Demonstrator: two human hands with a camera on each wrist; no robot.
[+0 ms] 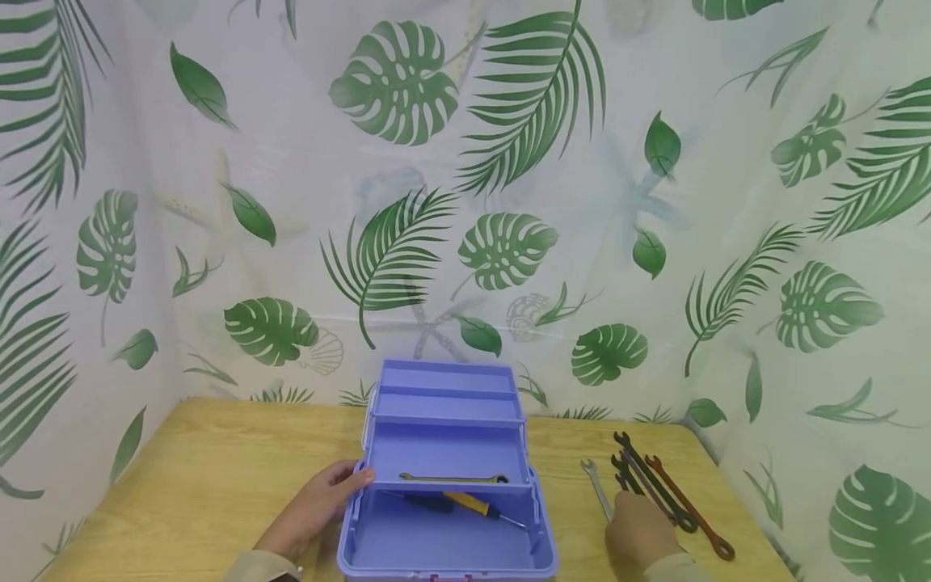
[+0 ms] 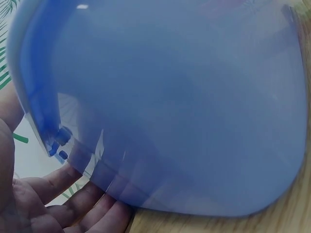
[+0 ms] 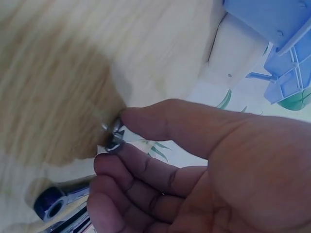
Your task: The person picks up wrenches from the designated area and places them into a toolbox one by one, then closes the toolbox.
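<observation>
A blue-purple toolbox stands with its stepped trays raised. My left hand grips its left side, thumb over the tray's edge; in the left wrist view the fingers curl against the blue wall. At the right, my right hand pinches a silver wrench between thumb and forefinger. Its metal end shows at the fingertips in the right wrist view. In the lowest tray lies a gold-coloured wrench; below it, a yellow-and-black screwdriver rests beside a black handle.
Several wrenches lie together right of the right hand, among them a reddish one and a black one. The wooden table ends at a leaf-patterned sheet hanging behind it and at both sides.
</observation>
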